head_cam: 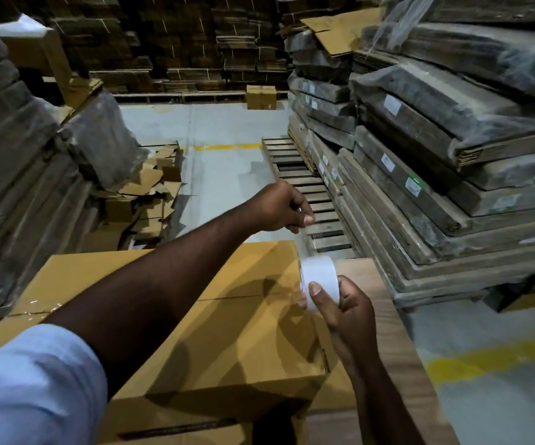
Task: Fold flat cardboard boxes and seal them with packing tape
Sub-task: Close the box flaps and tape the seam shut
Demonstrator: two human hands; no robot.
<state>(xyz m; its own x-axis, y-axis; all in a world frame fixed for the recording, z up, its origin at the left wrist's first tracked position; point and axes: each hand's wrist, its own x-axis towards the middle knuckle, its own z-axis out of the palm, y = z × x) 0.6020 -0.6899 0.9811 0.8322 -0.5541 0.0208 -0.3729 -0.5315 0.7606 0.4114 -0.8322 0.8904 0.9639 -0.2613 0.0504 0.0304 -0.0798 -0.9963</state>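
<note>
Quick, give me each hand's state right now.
Left hand: fingers pinch the pulled-out end of the clear tape.
Right hand: fingers grip the tape roll above the cardboard box.

left arm: sleeve (35, 380) pale blue, soft cloth, creased, ended near elbow; forearm beyond sleeve was bare | left hand (280, 208): ring (299, 209), silver-toned band | right hand (349, 311): bare; forearm bare, no sleeve visible

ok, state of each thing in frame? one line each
cardboard box: assembled, top flaps closed, seam not fully taped
tape roll: gripped in the right hand, strip drawn out
right hand: grips the roll
left hand: pinches the tape end, pulled away from the roll
</note>
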